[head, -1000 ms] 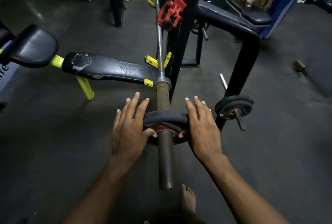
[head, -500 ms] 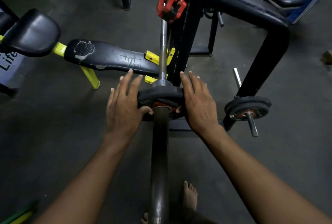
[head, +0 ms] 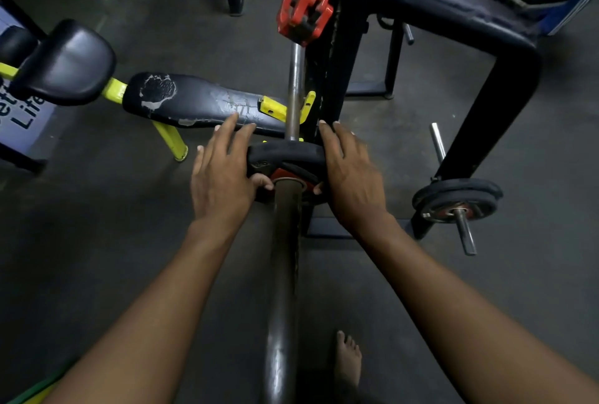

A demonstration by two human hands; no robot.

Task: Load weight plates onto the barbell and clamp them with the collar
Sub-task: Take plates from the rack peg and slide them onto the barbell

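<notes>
A black weight plate [head: 285, 155] with a red hub sits on the barbell sleeve [head: 283, 274], pushed up against the bar's inner shoulder. My left hand [head: 222, 178] grips its left edge, thumb on the near face. My right hand [head: 351, 178] grips its right edge the same way. The thin chrome shaft of the barbell [head: 294, 85] runs away from me over the yellow rack hooks. A red collar [head: 306, 3] rests on top of the black rack upright, farther up beside the bar.
A worn black bench [head: 201, 102] on yellow legs lies to the left. A black rack frame [head: 499, 85] stands right, with more plates [head: 457, 197] on its storage peg. My bare foot [head: 348, 360] is on the dark floor by the sleeve.
Both hands have slid the plate along the sleeve away from me, from near its middle up to the inner shoulder. I have leaned closer over the bar.
</notes>
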